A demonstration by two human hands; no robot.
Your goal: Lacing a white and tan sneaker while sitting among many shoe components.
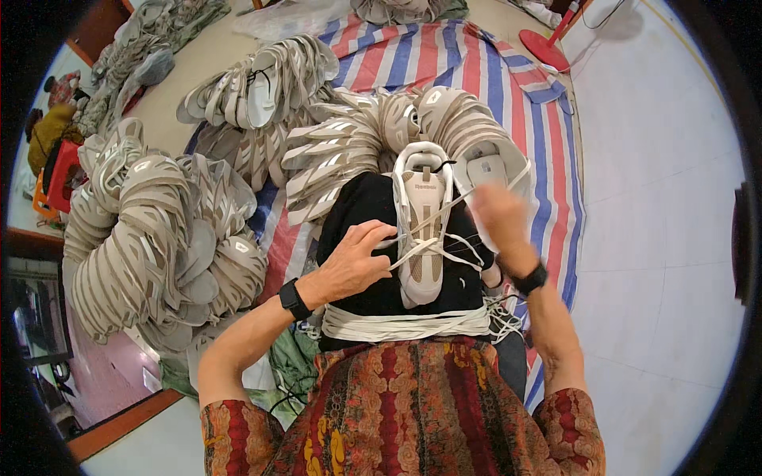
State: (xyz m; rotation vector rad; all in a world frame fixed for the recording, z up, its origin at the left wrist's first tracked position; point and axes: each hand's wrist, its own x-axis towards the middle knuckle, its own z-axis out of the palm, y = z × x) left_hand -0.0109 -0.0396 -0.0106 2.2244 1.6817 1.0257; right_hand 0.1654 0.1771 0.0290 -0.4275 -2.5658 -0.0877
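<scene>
A beige and white shoe upper [421, 270] lies across the black cloth on my lap, toe toward me. A pale shoelace [425, 247] crosses its lower eyelets, with loose loops at the sides. My left hand [357, 260] is at the shoe's left edge, its thumb and forefinger pinched on the lace. My right hand [500, 214] is raised to the right of the shoe, blurred by motion. A stretch of lace runs taut from the shoe up to its closed fingers. A bundle of white laces [405, 325] lies across my waist.
Nested shoe uppers [337, 155] curve in a row just beyond my lap. More stacks [131, 238] stand at left, and another bundle [262, 83] lies farther back. A striped plastic sheet [484, 71] covers the floor there. A red round stand base [544, 51] sits at far right.
</scene>
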